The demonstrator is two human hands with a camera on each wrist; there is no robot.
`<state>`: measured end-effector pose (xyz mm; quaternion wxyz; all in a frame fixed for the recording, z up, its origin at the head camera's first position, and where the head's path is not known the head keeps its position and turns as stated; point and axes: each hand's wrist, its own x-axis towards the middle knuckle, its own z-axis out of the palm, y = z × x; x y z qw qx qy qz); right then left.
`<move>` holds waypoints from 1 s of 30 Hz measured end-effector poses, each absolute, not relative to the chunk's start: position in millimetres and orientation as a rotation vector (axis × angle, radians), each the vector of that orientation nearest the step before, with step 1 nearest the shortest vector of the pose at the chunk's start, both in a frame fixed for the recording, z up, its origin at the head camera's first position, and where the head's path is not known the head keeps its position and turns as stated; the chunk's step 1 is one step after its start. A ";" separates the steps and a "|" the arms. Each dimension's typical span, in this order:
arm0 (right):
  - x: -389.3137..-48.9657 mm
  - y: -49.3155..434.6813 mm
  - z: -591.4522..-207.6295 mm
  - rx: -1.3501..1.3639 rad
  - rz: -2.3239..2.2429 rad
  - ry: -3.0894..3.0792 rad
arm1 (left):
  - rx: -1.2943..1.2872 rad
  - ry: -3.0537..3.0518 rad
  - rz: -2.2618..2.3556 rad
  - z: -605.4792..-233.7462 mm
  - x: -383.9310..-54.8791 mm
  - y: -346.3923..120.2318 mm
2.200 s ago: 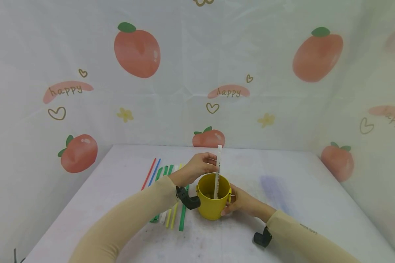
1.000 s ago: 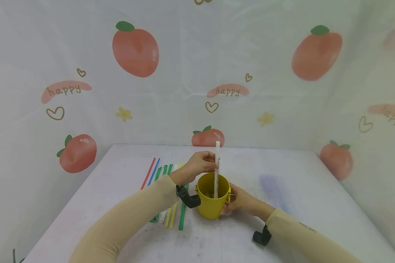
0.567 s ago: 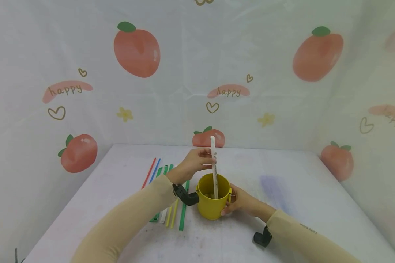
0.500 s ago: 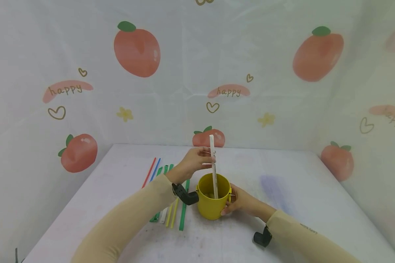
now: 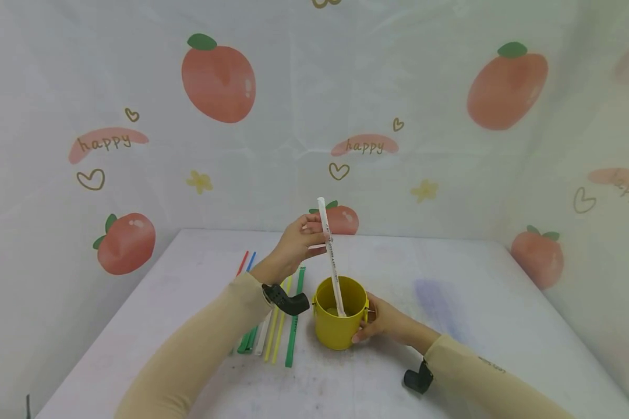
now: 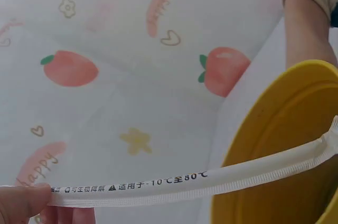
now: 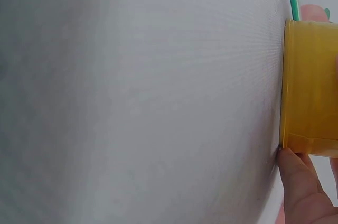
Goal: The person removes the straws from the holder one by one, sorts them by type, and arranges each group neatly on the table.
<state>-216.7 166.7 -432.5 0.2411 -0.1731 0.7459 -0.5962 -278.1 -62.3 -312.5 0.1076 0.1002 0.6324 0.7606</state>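
Between thumb and fingers, my left hand (image 5: 293,243) pinches a white paper-wrapped straw (image 5: 331,259) partway down from its top. The straw tilts, its top leaning left and its lower end inside the yellow bucket (image 5: 335,334). Black printing runs along the wrapper (image 6: 158,186) in the left wrist view, where its lower end overlaps the inside of the bucket. My right hand (image 5: 385,320) holds the bucket's right side by the handle lug. In the right wrist view a thumb of the right hand (image 7: 303,187) touches the bucket low down, near its base.
Left of the bucket, several straws lie side by side on the white table (image 5: 377,384): a green straw (image 5: 295,317), yellow straws (image 5: 278,337), a white straw (image 5: 262,337), a blue straw (image 5: 251,261) and a red straw (image 5: 243,263). My left forearm covers part of them.
My left hand has moved up and to the left with the wrapped straw, which has gone from near upright to leaning left. The right hand and bucket have stayed put.
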 end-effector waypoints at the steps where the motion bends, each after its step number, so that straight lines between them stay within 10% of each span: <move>1: -216.8 166.9 -432.8 -0.477 -1.633 2.039 | 0.300 1.856 2.249 -310.3 -278.3 -64.0; 30: -217.9 168.8 -432.8 -0.527 -1.642 2.026 | 0.228 2.053 2.171 -294.9 -287.7 -137.0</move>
